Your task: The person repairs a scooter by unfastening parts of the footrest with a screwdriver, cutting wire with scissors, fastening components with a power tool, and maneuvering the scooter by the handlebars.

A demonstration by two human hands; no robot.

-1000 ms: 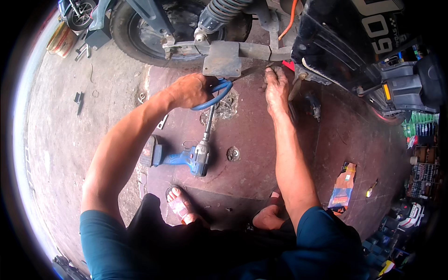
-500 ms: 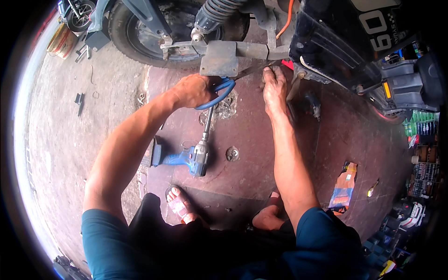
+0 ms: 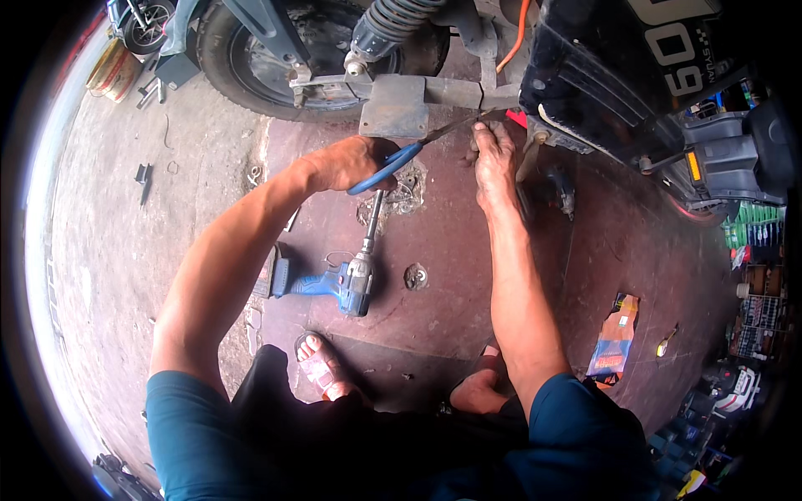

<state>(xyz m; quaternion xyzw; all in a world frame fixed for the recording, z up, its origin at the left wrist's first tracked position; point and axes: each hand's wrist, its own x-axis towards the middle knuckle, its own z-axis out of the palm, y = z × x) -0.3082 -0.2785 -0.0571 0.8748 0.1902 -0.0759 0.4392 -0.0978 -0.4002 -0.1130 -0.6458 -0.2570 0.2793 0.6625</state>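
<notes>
My left hand (image 3: 355,163) is wrapped round the blue-handled scissors (image 3: 393,167), below a flat metal plate (image 3: 394,107) on the underside of a motorbike. The dark blades point up and right, toward the fingers of my right hand (image 3: 494,163). That hand is closed beside the bike's frame bar (image 3: 455,92), thumb and fingers pressed together. What it pinches is too hidden to make out. Just beyond its fingertips shows a bit of red (image 3: 517,118). Part of my left fingers is hidden behind the scissor handle.
A blue cordless impact wrench (image 3: 347,284) with a long socket bar lies on the floor between my arms. The bike's wheel (image 3: 242,67) and shock absorber (image 3: 384,33) stand ahead. A dark tool (image 3: 561,192) and a torn package (image 3: 614,338) lie to the right.
The scissors have turned in my left hand, so the blue handles look narrower and the dark blades show more plainly toward my right fingers. My right hand has barely moved.
</notes>
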